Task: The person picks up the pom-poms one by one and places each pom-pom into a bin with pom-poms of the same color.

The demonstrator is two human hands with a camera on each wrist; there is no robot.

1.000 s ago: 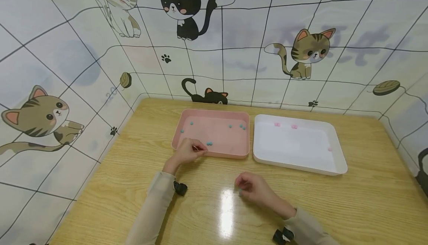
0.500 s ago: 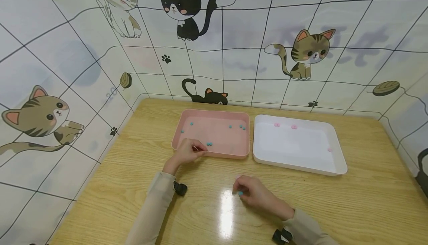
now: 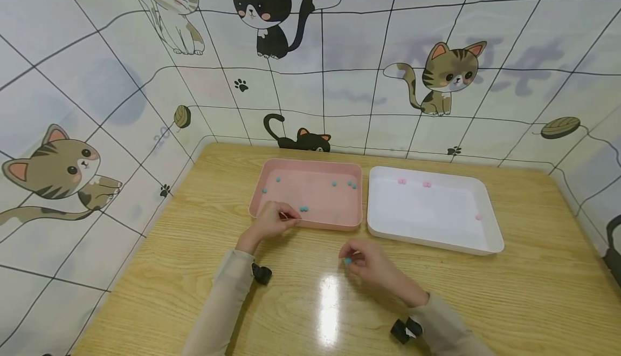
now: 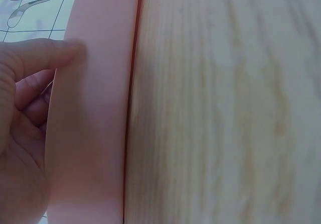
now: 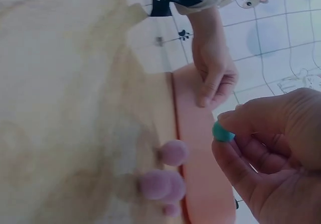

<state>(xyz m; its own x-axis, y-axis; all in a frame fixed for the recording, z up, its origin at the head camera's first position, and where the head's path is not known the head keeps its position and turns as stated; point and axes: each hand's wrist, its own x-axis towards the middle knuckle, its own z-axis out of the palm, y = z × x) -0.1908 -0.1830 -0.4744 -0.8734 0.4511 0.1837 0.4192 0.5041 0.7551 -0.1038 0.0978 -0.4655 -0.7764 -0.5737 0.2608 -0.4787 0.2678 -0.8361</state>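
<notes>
In the head view, the left hand [image 3: 273,220], left of centre, had thumb and fingers closed on the near rim of the pink tray [image 3: 310,187]. At lower centre, the right hand [image 3: 371,264] pinched a teal ball [image 3: 347,261] above the wooden table [image 3: 533,286]. More teal balls [image 3: 303,209] lay scattered in the pink tray; pale pink pieces [image 3: 402,182] lay in the white tray [image 3: 427,210], right of centre.

In the left wrist view, the thumb lay on the outside of the tray wall at the left of the frame, fingers behind it. That hold looked well suited to keeping the tray steady; squeezing harder might have bent the wall.

In the right wrist view, the teal ball sat at centre right between thumb and fingertip, the other fingers curled. So small and round a ball probably called for light, even pressure, lest it roll out. Pink balls [image 5: 174,152] showed at lower centre; what they rested on, I couldn't tell. They seemed worth keeping the knuckles clear of.
</notes>
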